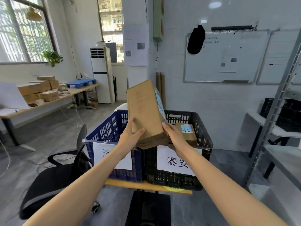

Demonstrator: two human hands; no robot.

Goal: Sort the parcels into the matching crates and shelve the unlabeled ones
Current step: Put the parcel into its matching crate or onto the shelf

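- held parcel [145,110]: plain brown cardboard, faint red print; pale blue label on its side
- left crate [112,126]: blue lattice; white sign, black characters
- right crate [202,128]: black lattice; white sign
- surface [146,185]: light wood

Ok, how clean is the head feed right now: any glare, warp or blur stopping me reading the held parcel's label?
Head view, left: the windows are blown out by daylight; head view, right edge: wide-angle warp bows the shelf upright; head view, centre: the parcel's blue label is turned sideways and soft, so unreadable, while the black crate's sign reads sharp.
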